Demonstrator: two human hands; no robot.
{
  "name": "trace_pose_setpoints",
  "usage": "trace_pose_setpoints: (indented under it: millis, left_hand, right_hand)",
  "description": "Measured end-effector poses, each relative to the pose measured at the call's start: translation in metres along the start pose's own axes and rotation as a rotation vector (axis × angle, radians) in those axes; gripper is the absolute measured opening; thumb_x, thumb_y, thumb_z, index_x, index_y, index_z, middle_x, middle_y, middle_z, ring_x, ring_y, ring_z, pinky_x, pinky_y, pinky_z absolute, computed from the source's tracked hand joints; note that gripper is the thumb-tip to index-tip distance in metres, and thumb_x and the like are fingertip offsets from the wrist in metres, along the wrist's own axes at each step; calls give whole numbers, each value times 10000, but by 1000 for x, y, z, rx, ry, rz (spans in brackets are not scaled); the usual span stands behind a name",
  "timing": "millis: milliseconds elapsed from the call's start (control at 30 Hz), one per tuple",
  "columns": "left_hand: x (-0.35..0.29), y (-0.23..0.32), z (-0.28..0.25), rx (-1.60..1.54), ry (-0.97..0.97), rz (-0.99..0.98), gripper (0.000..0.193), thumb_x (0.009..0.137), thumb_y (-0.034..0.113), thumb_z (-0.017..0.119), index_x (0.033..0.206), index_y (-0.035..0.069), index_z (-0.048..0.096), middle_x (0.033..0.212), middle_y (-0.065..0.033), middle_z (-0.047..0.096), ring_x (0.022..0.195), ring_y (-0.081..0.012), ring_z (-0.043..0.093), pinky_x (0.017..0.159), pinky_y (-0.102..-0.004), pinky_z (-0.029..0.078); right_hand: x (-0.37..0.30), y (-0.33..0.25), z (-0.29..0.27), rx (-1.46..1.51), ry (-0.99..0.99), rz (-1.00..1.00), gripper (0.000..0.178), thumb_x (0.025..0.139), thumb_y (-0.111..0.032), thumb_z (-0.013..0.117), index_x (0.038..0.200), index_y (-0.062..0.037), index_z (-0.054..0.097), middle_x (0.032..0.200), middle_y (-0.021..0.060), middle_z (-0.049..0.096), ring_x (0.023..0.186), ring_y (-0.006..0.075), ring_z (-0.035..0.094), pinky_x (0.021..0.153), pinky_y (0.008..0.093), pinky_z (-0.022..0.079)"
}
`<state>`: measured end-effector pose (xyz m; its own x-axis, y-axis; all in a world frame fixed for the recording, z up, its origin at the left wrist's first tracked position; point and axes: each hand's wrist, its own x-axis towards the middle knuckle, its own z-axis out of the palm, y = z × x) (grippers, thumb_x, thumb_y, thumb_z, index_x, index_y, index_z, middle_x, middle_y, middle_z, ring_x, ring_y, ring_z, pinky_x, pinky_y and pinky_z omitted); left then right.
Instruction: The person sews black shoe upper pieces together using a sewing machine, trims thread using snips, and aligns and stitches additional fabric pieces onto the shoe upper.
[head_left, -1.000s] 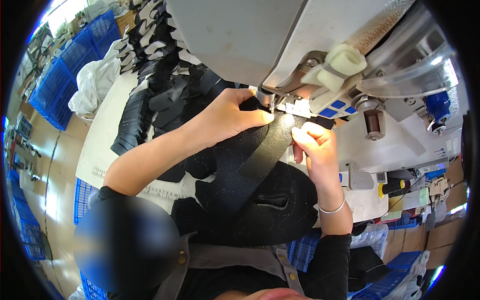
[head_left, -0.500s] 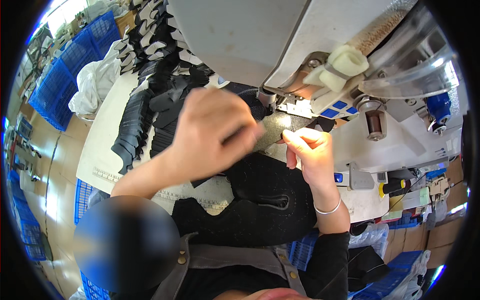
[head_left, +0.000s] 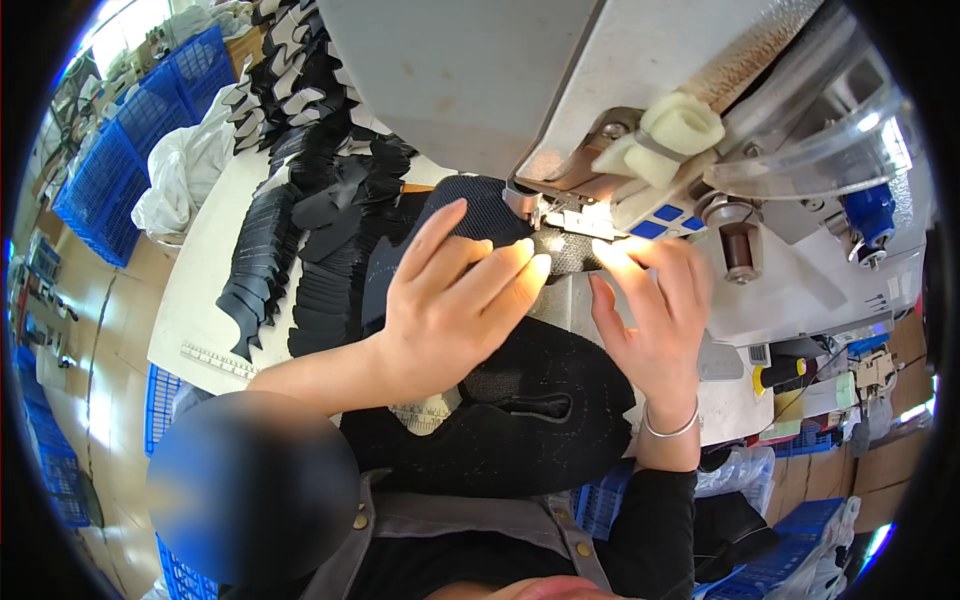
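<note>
Beside the needle area of a sewing machine (head_left: pixel 460 80), my left hand (head_left: pixel 455 310) has its fingers stretched, the tips at the edge of a grey mesh piece (head_left: pixel 565 250) under the lamp. My right hand (head_left: pixel 660 310) rests its fingertips on that mesh from the right, thumb apart. The mesh passes by the metal presser foot (head_left: pixel 525 205). A dark blue mesh part (head_left: pixel 465 200) lies behind my left hand, partly hidden by it. Nearer my body sits a black fabric piece (head_left: pixel 500 445) with a slot-like opening, resembling a shoe upper.
Rows of overlapping black cut pieces (head_left: pixel 265 260) cover the left of the white table (head_left: pixel 190 320), with a printed ruler (head_left: pixel 215 357) along its edge. Blue crates (head_left: pixel 120 170) and a white bag (head_left: pixel 185 180) stand farther left. A thread spool (head_left: pixel 740 255) hangs at the machine's right.
My left hand has come down from a blurred, curled pose, and its fingers now stretch toward the mesh. My right hand has shifted right and opened from a pinch. More dark blue mesh shows.
</note>
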<state>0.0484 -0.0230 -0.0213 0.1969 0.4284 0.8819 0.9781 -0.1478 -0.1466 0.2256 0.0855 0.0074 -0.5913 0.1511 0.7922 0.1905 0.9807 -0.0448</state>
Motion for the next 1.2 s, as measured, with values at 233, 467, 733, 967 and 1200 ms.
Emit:
trace_pose_setpoints:
  millis: [233,467,733,967,1200]
  left_hand:
    - [1,-12,0,-88,-28,-82,215,658,23,658,843,117,712,892,18,690,799,-174,635,1033,-473,400]
    - [3,-26,8,-145,-2,-95,247,641,-48,657,815,117,713,869,-1,696,827,-187,654,945,-421,421]
    - [-3,-44,29,-299,99,-135,150,630,-19,677,696,115,666,802,42,671,823,-171,651,833,-374,444]
    - [15,-55,24,-504,31,-225,181,647,-15,691,764,119,725,867,2,708,791,-154,652,753,-294,434]
    - [2,-4,-11,190,-64,182,174,667,101,663,834,54,687,905,4,626,765,-150,544,978,-445,407]
  right_hand:
    - [3,11,5,-154,1,-195,329,638,4,733,942,-115,690,982,22,666,822,232,571,735,375,404]
    - [0,2,7,-111,-40,-184,257,656,-32,742,904,-79,692,976,30,694,846,212,622,766,365,440]
    - [-5,-13,12,-239,-3,-208,236,662,-44,751,885,-107,707,950,-17,671,835,155,615,866,362,416]
    - [-7,-12,25,-365,27,-157,265,699,-62,749,953,-119,697,966,-18,656,871,151,611,915,371,390]
    - [-3,-9,20,-228,37,-97,302,702,-28,725,989,-112,678,960,26,643,876,213,592,865,380,401]
